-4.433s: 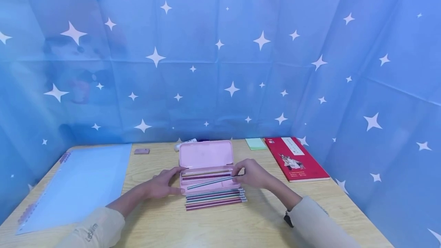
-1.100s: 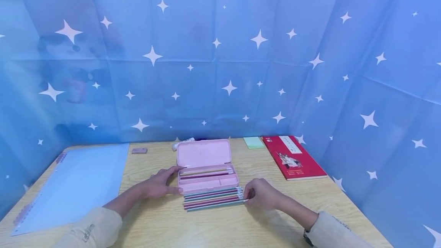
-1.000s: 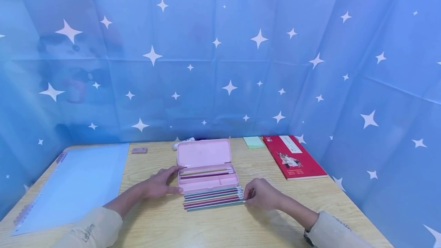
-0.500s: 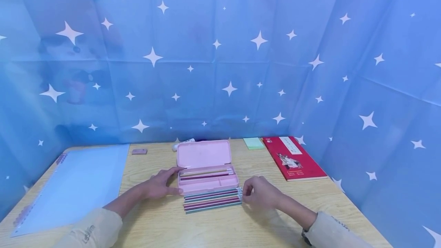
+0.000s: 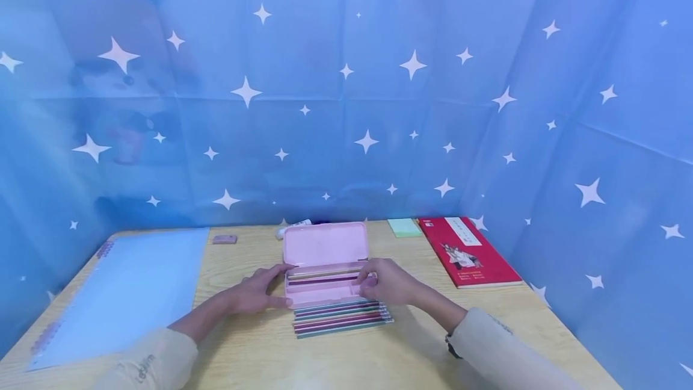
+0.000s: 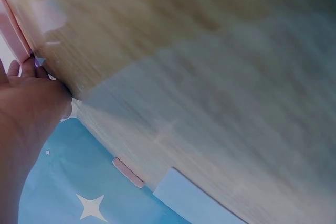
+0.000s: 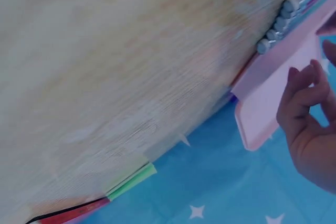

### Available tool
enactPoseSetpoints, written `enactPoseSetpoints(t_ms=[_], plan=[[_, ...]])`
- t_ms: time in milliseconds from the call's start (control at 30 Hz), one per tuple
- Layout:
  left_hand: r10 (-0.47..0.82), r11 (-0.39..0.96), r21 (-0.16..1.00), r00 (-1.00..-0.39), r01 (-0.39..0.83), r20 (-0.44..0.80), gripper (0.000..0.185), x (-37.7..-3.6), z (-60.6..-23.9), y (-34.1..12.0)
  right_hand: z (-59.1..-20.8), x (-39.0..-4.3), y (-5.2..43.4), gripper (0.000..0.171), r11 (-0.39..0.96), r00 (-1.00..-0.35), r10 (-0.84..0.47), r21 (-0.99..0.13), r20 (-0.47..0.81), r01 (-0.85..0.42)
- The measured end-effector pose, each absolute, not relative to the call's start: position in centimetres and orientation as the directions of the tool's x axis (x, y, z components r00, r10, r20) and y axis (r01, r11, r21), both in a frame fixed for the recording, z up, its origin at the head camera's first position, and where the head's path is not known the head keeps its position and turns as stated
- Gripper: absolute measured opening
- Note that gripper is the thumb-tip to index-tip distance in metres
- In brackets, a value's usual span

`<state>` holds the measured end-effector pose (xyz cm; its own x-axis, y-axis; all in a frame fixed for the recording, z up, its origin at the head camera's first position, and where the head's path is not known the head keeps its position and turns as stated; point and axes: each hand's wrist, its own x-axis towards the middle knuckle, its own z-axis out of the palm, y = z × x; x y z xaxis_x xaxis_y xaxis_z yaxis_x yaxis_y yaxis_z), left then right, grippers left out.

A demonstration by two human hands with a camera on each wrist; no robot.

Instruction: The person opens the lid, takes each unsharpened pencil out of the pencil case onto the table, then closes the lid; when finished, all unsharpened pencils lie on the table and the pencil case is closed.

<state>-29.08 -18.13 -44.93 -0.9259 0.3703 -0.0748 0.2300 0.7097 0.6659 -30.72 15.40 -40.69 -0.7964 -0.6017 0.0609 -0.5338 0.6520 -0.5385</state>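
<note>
A pink pencil case [image 5: 326, 244] lies in the middle of the table with its lid raised. Several pencils [image 5: 319, 280] rest in its rear compartment. My left hand [image 5: 253, 294] holds the case's left end, fingers at the hinge side and thumb at the front corner. Over the right end of the case is my right hand [image 5: 391, 283], fingers bent down at the eraser ends of the inside pencils and covering them; I cannot tell whether it pinches one. In front of the case lies a row of pencils [image 5: 341, 321], their white-tipped ends [image 7: 281, 22] facing right.
A large pale sheet [image 5: 127, 294] covers the table's left side, with a small mauve block [image 5: 224, 239] near its far corner. Green sticky notes [image 5: 404, 227] and a red book [image 5: 468, 257] lie at the back right. A starred blue curtain [image 5: 303, 155] stands behind.
My right hand has set a teal pencil at the front of the row, let go, and moved up to the inside of the case. The left hand has stayed on the case.
</note>
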Motion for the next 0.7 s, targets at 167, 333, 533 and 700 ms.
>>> enactPoseSetpoints(t_ms=[167,333,533,700], plan=[[0.372,0.702,0.673,-0.926,0.232,-0.068,0.083,-29.1,-45.1,-18.1,-41.3,-32.1,14.3,0.012,0.671,-0.785,-0.619,-0.491,0.042,-0.555],[0.369,0.711,0.663,-0.927,0.235,-0.067,0.083,-29.1,-44.9,-18.0,-41.3,-32.9,14.0,0.014,0.691,-0.790,-0.612,-0.475,0.016,-0.545],[0.373,0.713,0.658,-0.926,0.241,-0.064,0.082,-29.1,-44.8,-18.1,-41.3,-33.3,14.0,0.011,0.704,-0.797,-0.603,-0.486,-0.023,-0.518],[0.375,0.713,0.658,-0.925,0.243,-0.065,0.081,-29.1,-44.9,-18.1,-41.5,-33.5,13.7,0.006,0.721,-0.794,-0.608,-0.439,-0.028,-0.536]])
